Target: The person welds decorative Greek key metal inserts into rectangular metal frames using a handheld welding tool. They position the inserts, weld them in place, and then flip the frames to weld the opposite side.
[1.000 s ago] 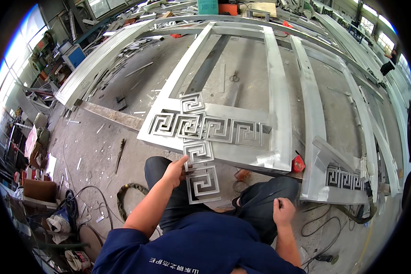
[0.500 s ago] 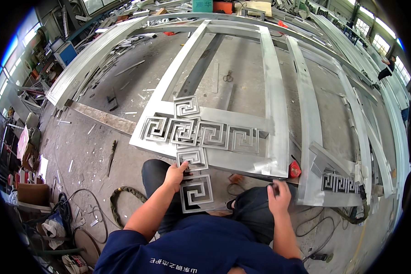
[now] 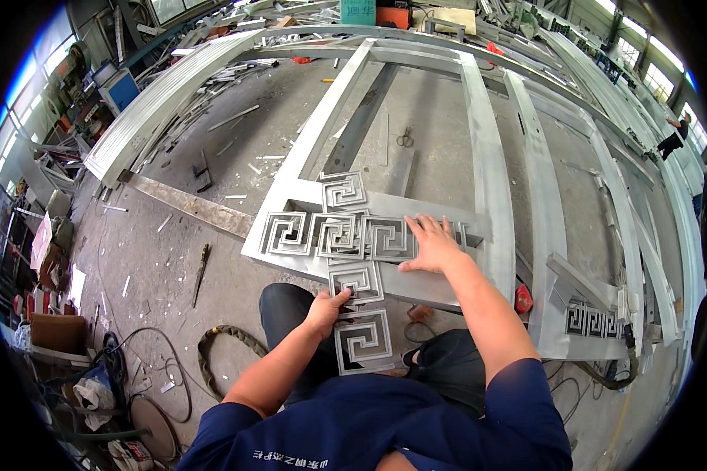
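Silver patterned strips (image 3: 341,235): left hand (image 3: 322,314) pinches one at six o'clock; right hand (image 3: 436,247), spread, ungripping, at three; seemingly positioning; next move needs steadying.

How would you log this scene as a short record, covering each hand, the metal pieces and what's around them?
Left hand: grips the lengthwise Greek-key strip
Right hand: fingers spread over the right part of the crosswise Greek-key strip; contact unclear
Lengthwise strip: crosses the crosswise one, its lower end reaching past the frame's near edge
Metal frame: silver, rectangular, with the crosswise strip at its near end
Nearby: red tape measure by the frame's near right corner; scissors on the floor
Background: another person, far right
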{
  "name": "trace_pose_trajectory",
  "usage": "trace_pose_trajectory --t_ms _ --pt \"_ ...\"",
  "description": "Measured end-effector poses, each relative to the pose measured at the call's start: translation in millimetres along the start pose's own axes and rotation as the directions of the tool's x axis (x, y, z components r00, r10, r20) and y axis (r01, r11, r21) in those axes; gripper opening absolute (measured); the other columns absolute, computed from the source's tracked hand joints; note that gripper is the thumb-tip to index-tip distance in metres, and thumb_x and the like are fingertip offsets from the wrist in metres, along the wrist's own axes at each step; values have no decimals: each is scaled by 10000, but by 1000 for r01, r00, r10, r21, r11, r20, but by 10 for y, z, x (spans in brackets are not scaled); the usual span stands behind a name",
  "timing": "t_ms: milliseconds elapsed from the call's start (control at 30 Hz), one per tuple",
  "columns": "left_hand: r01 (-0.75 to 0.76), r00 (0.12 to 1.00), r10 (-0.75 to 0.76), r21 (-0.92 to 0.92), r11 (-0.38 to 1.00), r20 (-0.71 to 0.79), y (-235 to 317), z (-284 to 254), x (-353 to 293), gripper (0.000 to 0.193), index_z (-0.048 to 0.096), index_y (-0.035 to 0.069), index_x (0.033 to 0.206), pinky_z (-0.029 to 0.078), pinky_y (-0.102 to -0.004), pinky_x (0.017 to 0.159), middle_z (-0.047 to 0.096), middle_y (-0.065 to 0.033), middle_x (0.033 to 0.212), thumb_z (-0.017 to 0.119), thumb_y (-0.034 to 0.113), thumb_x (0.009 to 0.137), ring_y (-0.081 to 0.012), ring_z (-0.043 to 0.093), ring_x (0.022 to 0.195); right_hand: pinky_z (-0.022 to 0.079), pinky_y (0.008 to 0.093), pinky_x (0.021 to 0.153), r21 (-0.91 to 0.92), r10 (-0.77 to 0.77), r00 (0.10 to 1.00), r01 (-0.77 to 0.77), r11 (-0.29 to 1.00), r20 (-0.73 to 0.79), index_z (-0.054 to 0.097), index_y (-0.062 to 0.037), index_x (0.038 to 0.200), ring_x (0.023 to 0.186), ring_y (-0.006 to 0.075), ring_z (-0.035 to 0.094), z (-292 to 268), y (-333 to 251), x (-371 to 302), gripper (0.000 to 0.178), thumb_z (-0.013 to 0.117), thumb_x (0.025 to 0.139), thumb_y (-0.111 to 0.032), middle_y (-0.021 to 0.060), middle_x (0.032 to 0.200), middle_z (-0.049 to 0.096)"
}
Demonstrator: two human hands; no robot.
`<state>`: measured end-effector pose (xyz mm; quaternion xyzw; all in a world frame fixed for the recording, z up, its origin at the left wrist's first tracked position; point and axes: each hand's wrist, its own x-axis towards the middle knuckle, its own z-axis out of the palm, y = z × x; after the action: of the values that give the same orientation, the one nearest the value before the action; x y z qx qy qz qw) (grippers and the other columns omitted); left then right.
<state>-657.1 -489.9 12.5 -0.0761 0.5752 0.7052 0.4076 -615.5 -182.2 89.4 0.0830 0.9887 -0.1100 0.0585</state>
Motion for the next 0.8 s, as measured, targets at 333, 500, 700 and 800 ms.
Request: trace_pose_trajectory --t_ms 333,500,700,800 --pt "-8 999 6 41 999 36 -161 -211 131 223 635 43 1134 581 -409 720 703 -67 1014 643 229 1012 -219 684 864 285 549 1179 83 148 956 -131 988 -253 440 -103 1499 1379 447 370 -137 63 -312 1115 852 618 -647 278 1445 427" --pt "5 1000 -7 90 996 21 -67 -93 78 211 630 64 1117 581 -398 683 696 -57 970 637 250 1017 -216 686 831 262 569 1177 276 595 729 -528 803 -338 437 -76 1495 1384 436 377 -207 735 -530 1117 835 632 -663 278 1428 447" --pt "-8 1000 7 55 998 22 -33 -38 58 219 634 47 1101 582 -383 700 695 -66 981 647 247 1012 -217 682 833 239 590 1182 256 825 551 -785 564 -126 350 -74 1562 1431 481 327 -248 1321 -467 1072 718 772 -699 312 1520 363" --pt "-71 997 72 72 995 -7 -24 -176 64 229 646 39 1110 571 -377 767 689 -63 1004 653 245 1010 -201 669 878 189 619 1199 165 818 573 -803 572 -49 253 -126 1621 1500 478 229 -156 1244 -326 1015 587 872 -723 311 1620 225"
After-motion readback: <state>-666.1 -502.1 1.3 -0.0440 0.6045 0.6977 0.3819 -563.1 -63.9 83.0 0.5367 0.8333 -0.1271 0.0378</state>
